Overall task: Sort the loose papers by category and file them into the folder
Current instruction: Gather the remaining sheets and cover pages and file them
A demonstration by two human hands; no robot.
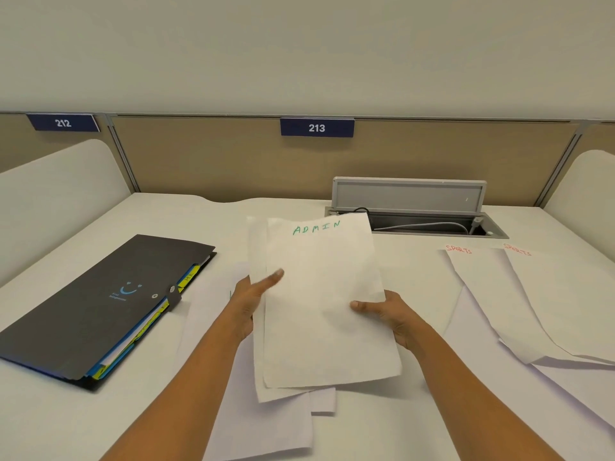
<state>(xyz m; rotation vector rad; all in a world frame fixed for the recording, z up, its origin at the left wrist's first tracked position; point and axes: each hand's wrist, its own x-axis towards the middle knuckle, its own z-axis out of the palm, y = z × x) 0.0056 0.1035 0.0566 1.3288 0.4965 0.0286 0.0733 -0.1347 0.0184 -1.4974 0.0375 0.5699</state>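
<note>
A dark folder (100, 304) lies closed on the left of the white desk (43, 417), coloured tabs showing along its right edge. Just right of it, the left hand (248, 301) grips the left edge of a few sheets headed ADMIN (319, 294), thumb on the front. The sheets are held up over the loose papers (266, 427) at centre. The right hand (389, 314) pinches their right edge the same way. Two SPORTS sheets (519, 294) lie overlapping at the right.

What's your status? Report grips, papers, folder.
Left grip and right grip holding ADMIN sheets. Folder closed, at left. SPORTS sheets at right, out of the way.
</note>
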